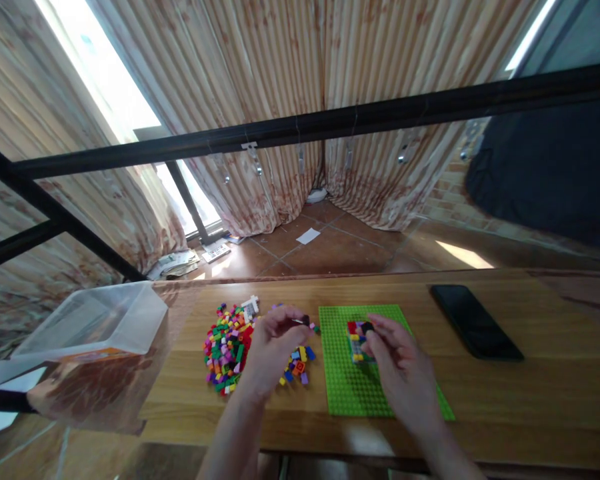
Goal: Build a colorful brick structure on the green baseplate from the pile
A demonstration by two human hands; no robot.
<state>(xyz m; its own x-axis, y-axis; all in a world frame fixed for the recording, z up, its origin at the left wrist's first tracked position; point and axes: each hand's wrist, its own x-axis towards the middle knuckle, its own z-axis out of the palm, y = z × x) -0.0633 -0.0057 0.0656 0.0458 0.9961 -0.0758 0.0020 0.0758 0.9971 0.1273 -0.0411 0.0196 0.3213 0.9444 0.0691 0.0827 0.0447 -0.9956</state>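
Between the thumb and fingers of my left hand [275,343] is a small dark toy brick [306,321], held above the table near the baseplate's left edge. My right hand [405,367] pinches another small dark brick [367,327] over the green studded baseplate [343,393]. Just under those fingertips, a low block of joined coloured bricks [354,338] sits on the baseplate; my right hand hides part of it. Whether the right brick touches that block, I cannot tell. A pile of loose coloured bricks [225,357] spreads around and behind my left hand.
A black phone [475,322] lies on the wooden table [180,400] right of the baseplate. At the far left stands a translucent plastic bin [95,323]. A black metal rail [280,137] crosses in front of the curtains [260,67]. Papers [177,263] lie on the tiled floor.
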